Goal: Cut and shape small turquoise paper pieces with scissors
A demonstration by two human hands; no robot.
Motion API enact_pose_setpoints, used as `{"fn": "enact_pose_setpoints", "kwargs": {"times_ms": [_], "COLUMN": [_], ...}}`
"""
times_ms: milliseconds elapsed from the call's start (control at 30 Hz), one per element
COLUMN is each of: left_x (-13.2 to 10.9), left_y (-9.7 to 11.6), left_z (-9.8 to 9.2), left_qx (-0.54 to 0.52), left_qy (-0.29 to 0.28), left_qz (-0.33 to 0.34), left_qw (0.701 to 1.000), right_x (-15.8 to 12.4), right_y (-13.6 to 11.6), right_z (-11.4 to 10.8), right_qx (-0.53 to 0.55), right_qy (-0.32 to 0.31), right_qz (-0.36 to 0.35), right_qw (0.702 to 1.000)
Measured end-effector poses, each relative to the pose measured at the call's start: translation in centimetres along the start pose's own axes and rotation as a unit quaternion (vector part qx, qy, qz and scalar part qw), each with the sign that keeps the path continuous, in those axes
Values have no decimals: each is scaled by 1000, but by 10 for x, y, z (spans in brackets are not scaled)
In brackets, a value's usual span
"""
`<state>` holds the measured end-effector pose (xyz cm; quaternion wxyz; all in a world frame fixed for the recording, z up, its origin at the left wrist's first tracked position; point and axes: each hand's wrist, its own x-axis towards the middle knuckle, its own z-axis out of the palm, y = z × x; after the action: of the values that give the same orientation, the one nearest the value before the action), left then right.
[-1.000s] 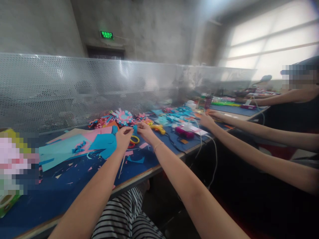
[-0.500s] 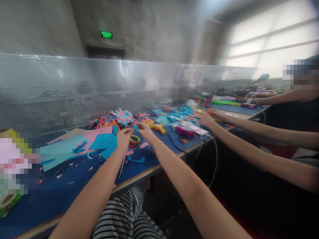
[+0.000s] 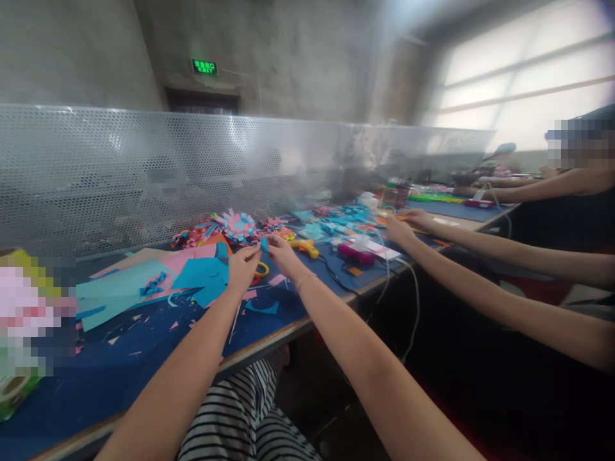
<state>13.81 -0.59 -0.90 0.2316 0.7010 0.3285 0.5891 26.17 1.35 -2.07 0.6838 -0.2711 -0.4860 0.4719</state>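
Note:
A small curled piece of blue paper is pinched between my hands, above the blue tabletop. My left hand is closed, with thumb and fingertips at the paper's left side. On the other side, my right hand grips it between thumb and fingers. Right below them lie scissors with yellow and red handles, partly hidden by my left hand. Larger sheets of blue paper lie to the left of my left hand. A yellow glue gun with a black cord rests just right of my right hand.
Paper flowers in pink and blue are heaped along the perforated metal screen. Light-blue sheets and scraps lie left. A magenta and white device stands right. Beside me a co-worker's hands handle orange paper.
My hands have shifted very slightly to the right, and the small blue piece has turned a little between the fingers. The sheets, scissors and glue gun stay in place.

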Motion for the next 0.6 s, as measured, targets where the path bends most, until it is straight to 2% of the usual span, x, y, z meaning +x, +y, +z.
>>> {"fn": "enact_pose_setpoints", "kwargs": {"times_ms": [133,367,600], "left_x": [0,4,6], "left_y": [0,2,-5], "left_z": [-1,-3,-2], "left_qx": [25,15,-10], "left_qy": [4,35,45], "left_qz": [12,-67,-78], "left_qw": [1000,997,996], "right_x": [-1,-2,-3], "right_y": [-3,-3,-3], "right_z": [0,0,0], "right_qx": [5,-2,5], "right_qy": [1,-28,-37], "right_qz": [3,1,10], "right_qw": [1000,1000,999]}}
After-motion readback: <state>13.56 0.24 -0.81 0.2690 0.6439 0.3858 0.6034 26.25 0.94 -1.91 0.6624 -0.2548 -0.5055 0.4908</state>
